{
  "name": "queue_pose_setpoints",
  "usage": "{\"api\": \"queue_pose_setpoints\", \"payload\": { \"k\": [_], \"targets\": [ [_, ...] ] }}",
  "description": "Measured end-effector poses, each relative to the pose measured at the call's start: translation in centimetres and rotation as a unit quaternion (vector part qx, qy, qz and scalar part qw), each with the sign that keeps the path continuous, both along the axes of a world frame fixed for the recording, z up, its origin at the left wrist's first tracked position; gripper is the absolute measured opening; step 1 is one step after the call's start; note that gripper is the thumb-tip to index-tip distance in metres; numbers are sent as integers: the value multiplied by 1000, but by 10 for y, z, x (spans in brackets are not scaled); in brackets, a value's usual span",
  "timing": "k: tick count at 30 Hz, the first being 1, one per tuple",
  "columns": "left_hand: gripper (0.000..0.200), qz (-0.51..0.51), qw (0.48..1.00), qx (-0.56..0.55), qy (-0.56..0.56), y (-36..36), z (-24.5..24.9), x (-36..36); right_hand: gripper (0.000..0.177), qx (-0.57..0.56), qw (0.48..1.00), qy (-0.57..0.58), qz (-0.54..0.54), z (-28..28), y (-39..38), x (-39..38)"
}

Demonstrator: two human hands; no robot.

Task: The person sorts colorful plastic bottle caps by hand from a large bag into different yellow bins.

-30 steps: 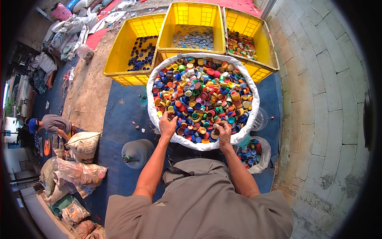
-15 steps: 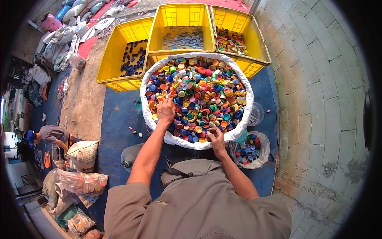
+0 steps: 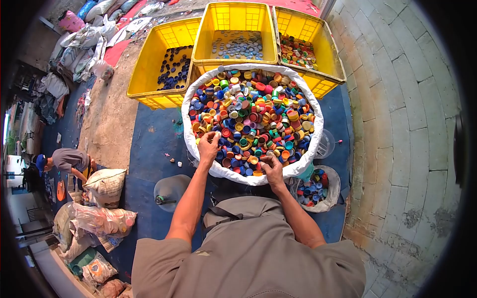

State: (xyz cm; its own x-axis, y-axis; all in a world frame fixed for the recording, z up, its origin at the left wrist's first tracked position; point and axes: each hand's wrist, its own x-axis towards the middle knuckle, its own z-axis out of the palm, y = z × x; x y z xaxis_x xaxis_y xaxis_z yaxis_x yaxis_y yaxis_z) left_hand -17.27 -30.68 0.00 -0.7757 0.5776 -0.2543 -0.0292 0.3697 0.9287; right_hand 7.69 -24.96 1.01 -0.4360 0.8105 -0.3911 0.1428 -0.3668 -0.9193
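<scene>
A wide round container with a white cloth rim is heaped with mixed coloured bottle caps. My left hand is above the left front part of the heap, its fingertips pinched on a small whitish bottle cap. At the front edge of the same heap, my right hand has its fingers curled together low over the caps. Whatever lies between those fingers is too small to make out.
Three yellow crates stand behind: dark blue caps in the left crate, pale blue in the middle crate, red-orange mix in the right crate. A bag of caps and a block wall are rightward. A person bends among sacks leftward.
My left hand has drawn back toward me from the heap, and a whitish cap now shows at its fingertips. My right hand stays near the front rim. The view has shifted slightly.
</scene>
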Motion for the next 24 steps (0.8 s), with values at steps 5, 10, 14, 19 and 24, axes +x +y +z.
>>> {"api": "queue_pose_setpoints", "payload": {
  "k": [5, 10, 14, 19, 24],
  "targets": [
    [22, 65, 987, 62, -130, -16, -5, -1, 17, 12, 999, -12, 33, -12, -1, -9],
    [23, 31, 992, -51, 109, -31, -15, -4, 17, 36, 997, -42, 60, -12, -3, -19],
    [36, -65, 959, -20, 276, -28, -5, 3, 17, 37, 996, -53, 67, -19, -5, -24],
    [52, -213, 877, -50, 429, -18, 1, 16, 16, 67, 994, -55, 70, -12, -7, -22],
    [36, -233, 855, -51, 461, -11, -17, 13, 15, 110, 987, -93, 74, -22, -6, -6]
  ]
}}
